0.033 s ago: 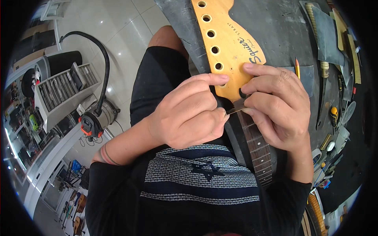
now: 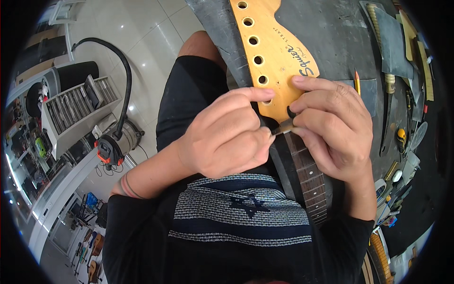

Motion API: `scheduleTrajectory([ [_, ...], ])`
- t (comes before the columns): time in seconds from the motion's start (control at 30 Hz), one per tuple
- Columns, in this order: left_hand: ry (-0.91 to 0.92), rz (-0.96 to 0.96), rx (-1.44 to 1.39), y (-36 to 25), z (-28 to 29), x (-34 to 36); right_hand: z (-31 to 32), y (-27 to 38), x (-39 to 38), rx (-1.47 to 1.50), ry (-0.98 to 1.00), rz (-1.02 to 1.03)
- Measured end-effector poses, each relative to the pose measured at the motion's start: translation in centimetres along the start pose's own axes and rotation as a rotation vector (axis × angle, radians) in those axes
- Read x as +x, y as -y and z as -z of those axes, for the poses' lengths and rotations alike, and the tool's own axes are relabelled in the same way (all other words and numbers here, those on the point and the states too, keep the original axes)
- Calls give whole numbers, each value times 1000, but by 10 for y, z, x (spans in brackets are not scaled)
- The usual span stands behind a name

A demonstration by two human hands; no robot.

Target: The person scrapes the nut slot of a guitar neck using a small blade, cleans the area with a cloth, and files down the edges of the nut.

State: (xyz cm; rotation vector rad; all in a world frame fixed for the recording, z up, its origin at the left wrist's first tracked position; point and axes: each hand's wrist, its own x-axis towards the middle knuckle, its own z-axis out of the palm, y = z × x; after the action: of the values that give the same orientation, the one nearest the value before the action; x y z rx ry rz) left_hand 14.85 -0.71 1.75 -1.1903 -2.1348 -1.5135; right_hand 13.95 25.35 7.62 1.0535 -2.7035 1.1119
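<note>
A guitar neck lies across the dark bench, its light wooden headstock (image 2: pixel 295 59) with a row of tuner holes pointing away from me. Its dark fretboard (image 2: pixel 309 182) runs back toward my body. Where the two meet, a thin flat strip (image 2: pixel 284 128) spans the neck crosswise. My left hand (image 2: pixel 229 137) pinches the strip's left end between thumb and curled fingers, with its index finger stretched onto the headstock's edge. On the other side, my right hand (image 2: pixel 336 125) holds the right end, thumb below and fingertips resting on the headstock. The fingers hide both ends of the strip.
A pencil (image 2: pixel 357 83) lies right of the headstock. Files and other hand tools, among them a yellow-and-black one (image 2: pixel 401 136), crowd the bench's right side. On the floor at left stand a vacuum cleaner (image 2: pixel 118 144) with a black hose and a slotted rack (image 2: pixel 80 109).
The strip has turned slightly between my fingers, so more of its flat face shows. Both hands have stayed almost in place.
</note>
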Motion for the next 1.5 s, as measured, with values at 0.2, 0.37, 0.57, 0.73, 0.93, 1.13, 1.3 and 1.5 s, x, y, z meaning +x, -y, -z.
scheduleTrajectory([
  [0.2,24,18,-2,-1,5,3,1,-1,2,7,0,-2],
  [0.37,21,14,-2,-3,3,0,3,-1,1,26,14,13],
  [0.57,5,37,14,-3,2,4,1,0,2,5,4,-18],
  [0.73,17,46,5,-7,2,8,7,-4,2,34,28,-22],
  [0.93,8,14,0,-3,-4,6,10,-11,0,39,62,8],
  [1.13,-39,-28,87,-9,8,18,12,3,10,17,-4,-31],
  [1.3,-24,0,81,-11,8,24,11,2,7,80,-63,-40],
  [1.5,-43,25,114,-12,1,14,5,0,1,114,-85,-68],
])
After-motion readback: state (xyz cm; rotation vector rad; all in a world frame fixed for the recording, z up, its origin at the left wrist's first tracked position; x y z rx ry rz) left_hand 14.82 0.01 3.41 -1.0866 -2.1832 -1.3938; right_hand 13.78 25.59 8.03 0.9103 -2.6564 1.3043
